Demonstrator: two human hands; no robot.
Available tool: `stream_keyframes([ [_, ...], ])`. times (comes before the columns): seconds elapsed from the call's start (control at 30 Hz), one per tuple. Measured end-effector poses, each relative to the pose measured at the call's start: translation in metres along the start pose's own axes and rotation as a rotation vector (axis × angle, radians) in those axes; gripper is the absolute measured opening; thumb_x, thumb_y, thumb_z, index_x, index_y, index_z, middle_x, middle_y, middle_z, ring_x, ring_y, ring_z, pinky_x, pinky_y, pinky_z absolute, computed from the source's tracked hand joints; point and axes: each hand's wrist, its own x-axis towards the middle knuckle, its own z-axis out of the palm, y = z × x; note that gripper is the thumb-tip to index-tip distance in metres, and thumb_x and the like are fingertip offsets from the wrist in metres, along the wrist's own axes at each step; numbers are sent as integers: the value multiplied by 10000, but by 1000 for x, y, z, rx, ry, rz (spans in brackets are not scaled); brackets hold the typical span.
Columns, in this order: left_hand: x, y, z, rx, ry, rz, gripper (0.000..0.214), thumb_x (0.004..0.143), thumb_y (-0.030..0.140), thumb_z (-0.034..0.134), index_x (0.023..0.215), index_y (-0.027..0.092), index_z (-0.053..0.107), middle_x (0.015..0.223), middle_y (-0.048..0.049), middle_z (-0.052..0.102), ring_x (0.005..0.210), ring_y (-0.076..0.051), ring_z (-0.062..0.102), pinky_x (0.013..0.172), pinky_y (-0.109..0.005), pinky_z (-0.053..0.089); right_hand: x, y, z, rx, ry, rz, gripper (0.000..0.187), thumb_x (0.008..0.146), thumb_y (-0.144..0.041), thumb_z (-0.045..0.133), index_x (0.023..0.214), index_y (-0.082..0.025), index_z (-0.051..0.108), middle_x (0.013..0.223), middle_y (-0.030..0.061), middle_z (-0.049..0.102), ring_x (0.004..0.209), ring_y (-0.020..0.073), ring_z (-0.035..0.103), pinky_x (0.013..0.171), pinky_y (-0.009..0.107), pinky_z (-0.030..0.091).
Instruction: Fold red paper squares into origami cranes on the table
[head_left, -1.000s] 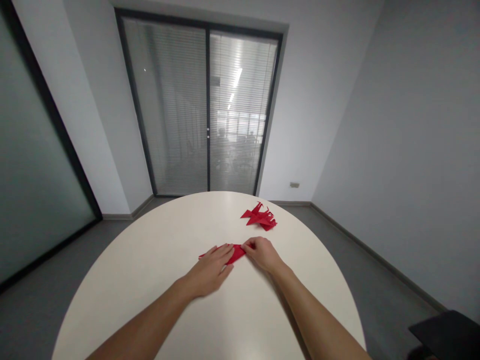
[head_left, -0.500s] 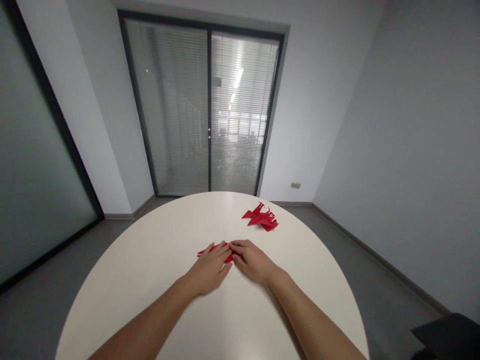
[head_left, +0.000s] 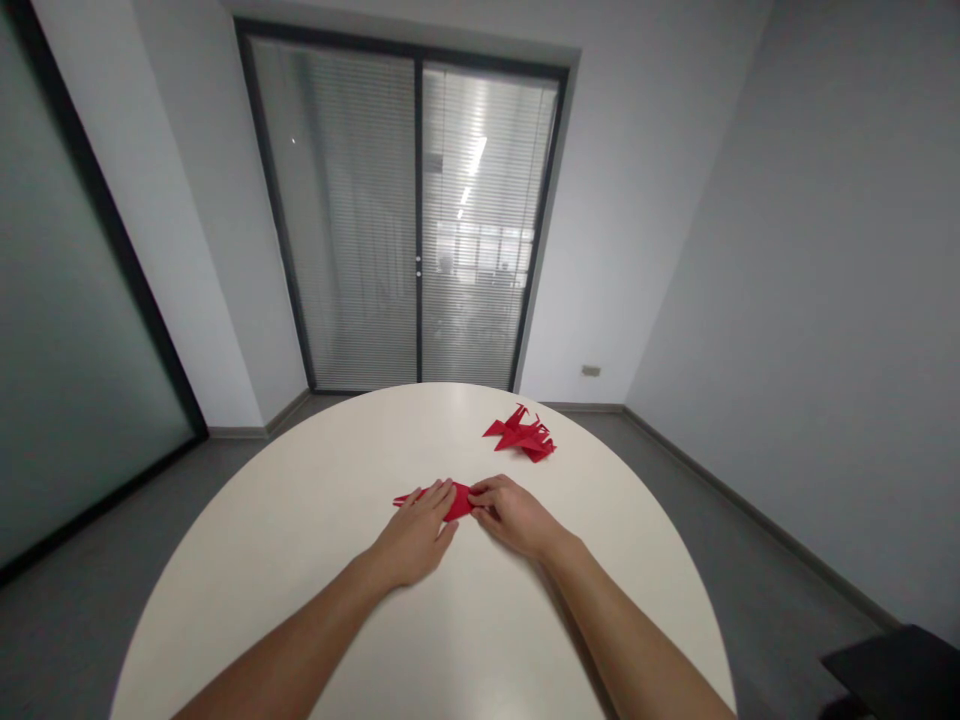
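Note:
A piece of folded red paper (head_left: 463, 501) lies on the round cream table (head_left: 300, 560), its narrow split end pointing left. My left hand (head_left: 420, 532) rests flat across its middle, fingers stretched out, covering part of it. At the paper's right end, my right hand (head_left: 514, 515) pinches the tip between thumb and fingers. Beyond my hands, to the right, sits a small cluster of folded red paper cranes (head_left: 523, 435), overlapping one another.
Past the table's far edge stands a dark-framed glass partition with blinds (head_left: 480, 240). A wall socket (head_left: 591, 371) is low on the back wall. A dark flat object (head_left: 900, 672) shows at the lower right.
My right hand has drawn slightly right and pinches the paper's right tip. My left hand has shifted a little left, so more of the red paper shows between my hands.

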Motion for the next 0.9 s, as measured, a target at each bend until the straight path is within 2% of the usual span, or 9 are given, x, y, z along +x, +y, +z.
stream_keyframes([
  [0.27, 1, 2, -1, -119, 124, -11, 435, 981, 314, 436, 1390, 184, 508, 1486, -126, 515, 1399, -270, 445, 1188, -482, 284, -1, 5, -1, 47, 33, 81, 160, 887, -180, 603, 868, -193, 761, 965, 73, 708, 932, 201, 616, 860, 295, 459],
  [0.4, 0, 9, -9, -172, 194, -9, 241, 966, 264, 457, 1152, 221, 603, 1200, -80, 693, 1114, -241, 637, 1082, -421, 395, -1, 3, -1, 54, 39, 120, 155, 880, -175, 600, 847, -180, 752, 927, 69, 704, 892, 191, 615, 834, 285, 449],
  [0.53, 0, 12, -15, -159, 196, -55, 182, 972, 249, 436, 1019, 220, 609, 1016, -55, 712, 958, -223, 657, 919, -354, 465, -1, -1, -3, 32, 47, 166, 175, 899, -196, 574, 880, -162, 745, 909, 75, 705, 872, 189, 617, 803, 276, 443],
  [0.6, 1, 10, -15, -155, 187, -69, 217, 991, 253, 399, 1007, 220, 613, 1007, -56, 712, 954, -218, 659, 870, -329, 472, -1, -4, -4, 12, 48, 196, 180, 906, -211, 566, 885, -165, 739, 912, 72, 706, 874, 189, 618, 793, 275, 440],
  [0.7, 3, 8, -14, -166, 192, -75, 274, 1009, 242, 359, 1056, 225, 628, 1067, -56, 718, 1006, -208, 660, 884, -310, 468, -1, -6, -3, -2, 56, 225, 175, 909, -214, 559, 897, -176, 729, 922, 64, 709, 888, 187, 619, 797, 271, 437],
  [0.9, 5, 7, -13, -192, 195, -94, 278, 973, 177, 398, 1074, 231, 651, 1109, -40, 729, 1015, -201, 674, 877, -287, 471, -1, -5, -1, -10, 68, 229, 186, 899, -158, 545, 974, -200, 710, 951, 47, 718, 925, 189, 618, 813, 272, 435],
])
